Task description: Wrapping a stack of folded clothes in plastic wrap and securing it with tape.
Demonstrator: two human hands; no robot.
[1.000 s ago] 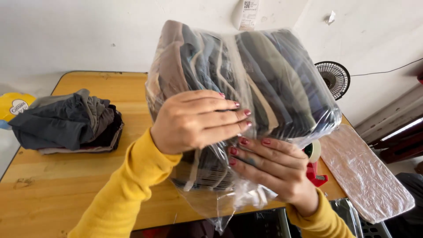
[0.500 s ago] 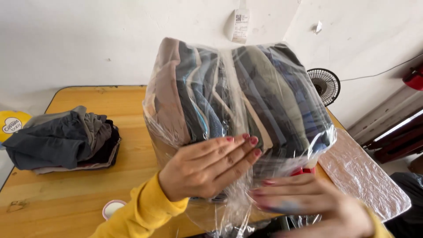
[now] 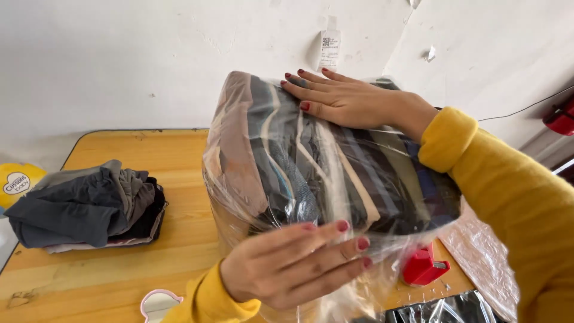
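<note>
A clear plastic bag packed with folded clothes (image 3: 311, 161) in brown, grey and dark blue stands on the wooden table (image 3: 173, 179). My right hand (image 3: 344, 98) lies flat on the top far side of the bundle, fingers spread. My left hand (image 3: 293, 263) presses flat against its near lower side, fingers together over the loose plastic. Both sleeves are yellow.
A pile of dark folded clothes (image 3: 89, 206) lies at the table's left. A red tape dispenser (image 3: 424, 266) sits at the right near the bundle, by more crinkled plastic (image 3: 484, 263). A small pale round object (image 3: 160, 302) is at the near edge. A white wall stands behind.
The bundle has come down from in front of me onto the table. My right hand moved from beneath the bundle to its top; my left hand stays on the near side.
</note>
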